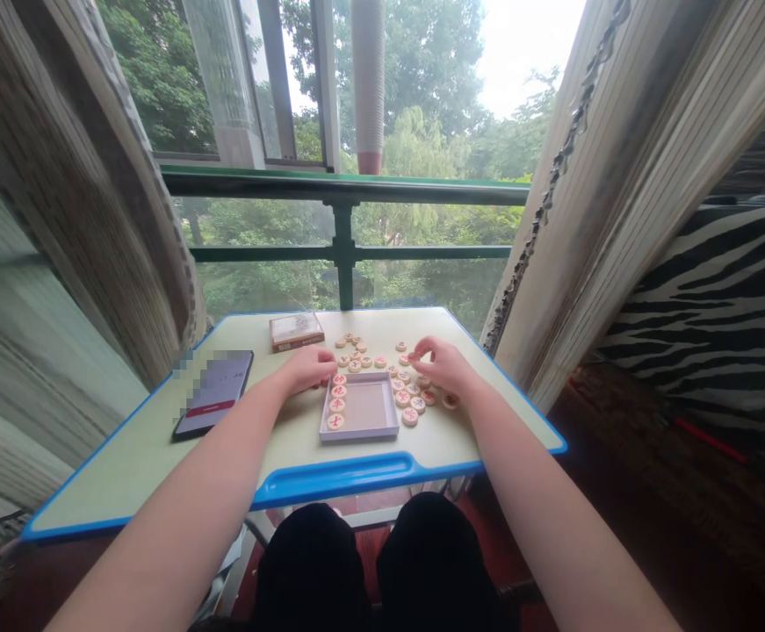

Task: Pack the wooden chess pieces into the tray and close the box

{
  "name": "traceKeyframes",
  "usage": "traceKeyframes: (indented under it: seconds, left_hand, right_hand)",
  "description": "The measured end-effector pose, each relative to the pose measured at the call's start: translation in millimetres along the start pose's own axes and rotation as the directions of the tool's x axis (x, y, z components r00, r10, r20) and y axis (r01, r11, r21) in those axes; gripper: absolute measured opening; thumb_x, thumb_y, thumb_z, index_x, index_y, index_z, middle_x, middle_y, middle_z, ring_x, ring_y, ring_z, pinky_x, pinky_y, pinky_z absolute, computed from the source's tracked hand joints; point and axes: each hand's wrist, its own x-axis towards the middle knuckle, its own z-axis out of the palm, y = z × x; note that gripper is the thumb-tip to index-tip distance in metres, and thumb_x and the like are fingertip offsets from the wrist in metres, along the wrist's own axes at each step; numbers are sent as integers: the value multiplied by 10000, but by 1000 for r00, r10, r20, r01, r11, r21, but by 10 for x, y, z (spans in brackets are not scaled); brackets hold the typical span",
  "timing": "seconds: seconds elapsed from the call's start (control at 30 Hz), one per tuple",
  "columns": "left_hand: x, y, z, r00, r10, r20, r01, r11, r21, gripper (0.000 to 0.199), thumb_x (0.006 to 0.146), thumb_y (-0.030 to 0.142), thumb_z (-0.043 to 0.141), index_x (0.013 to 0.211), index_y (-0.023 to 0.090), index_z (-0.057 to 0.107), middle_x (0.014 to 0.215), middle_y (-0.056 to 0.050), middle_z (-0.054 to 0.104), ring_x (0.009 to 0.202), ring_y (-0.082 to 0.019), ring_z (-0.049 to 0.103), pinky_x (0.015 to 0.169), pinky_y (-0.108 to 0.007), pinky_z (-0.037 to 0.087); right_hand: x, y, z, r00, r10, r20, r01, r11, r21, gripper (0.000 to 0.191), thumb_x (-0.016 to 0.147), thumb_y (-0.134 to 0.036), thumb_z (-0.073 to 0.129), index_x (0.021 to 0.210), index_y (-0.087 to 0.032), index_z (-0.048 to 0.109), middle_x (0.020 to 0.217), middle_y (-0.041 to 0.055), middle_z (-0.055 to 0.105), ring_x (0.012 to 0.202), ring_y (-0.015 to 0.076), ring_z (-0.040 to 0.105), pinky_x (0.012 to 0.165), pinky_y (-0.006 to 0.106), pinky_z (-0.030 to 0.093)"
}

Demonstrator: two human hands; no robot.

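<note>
A shallow white box (359, 433) lies on the table with a column of round Chinese chess pieces (336, 405), marked in red, along its left side. My left hand (308, 369) is at the box's upper left corner, its fingers closed together; what they grip, if anything, is hidden. To the right of the box, my right hand (446, 367) pinches with thumb and fingertips at a Chinese chess piece (413, 357), mostly covered by the fingers. Loose pieces (409, 417) with red or dark characters are scattered beside and behind the box, some partly under the right hand.
At the back left of the table (277, 470) sits a small flat carton (296, 332). A phone (214, 395) lies on the left side. The table has a blue raised edge with a pen groove (339, 475) in front. Curtains (612, 175) hang on both sides.
</note>
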Motion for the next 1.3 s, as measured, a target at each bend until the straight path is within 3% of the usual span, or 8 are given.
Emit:
traceKeyframes:
  seconds: [0.1,0.23,0.5,0.73,0.9,1.07,1.2,1.3]
  left_hand:
    - [-3,8,-7,1000,4,8,-4,1000,2,129,583,248,488,578,148,569,493,9,505,477,-113,463,455,-222,353]
    - [8,4,-4,1000,-5,7,5,1000,14,108,582,237,484,562,156,552,489,11,513,458,-108,455,448,-220,343]
    - [9,-10,0,1000,-12,7,12,1000,-7,102,585,224,471,502,164,478,467,14,500,442,-106,457,445,-222,340]
    - [47,-72,8,1000,-6,14,6,1000,-22,99,594,223,464,515,167,486,464,17,501,436,-105,448,446,-223,334]
    - [47,-75,1,1000,-4,18,4,1000,-9,105,597,220,470,509,166,485,473,10,509,444,-106,455,448,-224,335]
    - [66,-89,10,999,-20,27,20,999,-29,89,590,199,466,506,172,477,468,15,499,442,-103,444,435,-218,322]
    - [71,-101,15,1000,-8,20,8,1000,-17,95,599,207,462,516,171,493,469,16,503,436,-100,439,436,-218,323]
    - [59,-94,13,1000,-7,19,8,1000,-12,92,594,208,463,514,170,487,474,16,510,441,-101,446,438,-217,324]
  right_hand:
    - [-9,-25,-11,1000,12,13,-12,1000,8,267,730,-244,554,994,-227,595,841,-5,649,594,92,511,593,212,382]
    - [-1,-28,-14,1000,-4,27,4,1000,12,184,724,-279,574,893,-221,617,807,-1,639,630,104,523,602,218,382]
    - [19,18,14,999,-51,10,51,998,39,283,625,-361,659,813,-202,519,785,-26,596,633,108,490,587,222,362]
    - [20,13,-2,997,-72,37,72,997,-3,126,694,-309,573,718,-194,527,747,-18,588,653,113,496,605,226,359]
    - [36,46,33,995,-71,69,72,997,-23,146,722,-279,564,832,-192,602,831,5,626,732,130,536,686,243,392]
    - [70,77,129,988,-148,32,151,982,-114,298,779,-343,550,1041,-229,635,1097,58,609,1002,203,503,907,340,333]
    - [95,70,152,972,-195,133,212,970,-123,220,806,-301,509,916,-231,687,1083,40,628,994,188,517,938,359,295]
    - [98,55,124,978,-165,124,181,975,-128,178,778,-269,537,842,-217,695,1039,44,634,971,190,518,930,355,300]
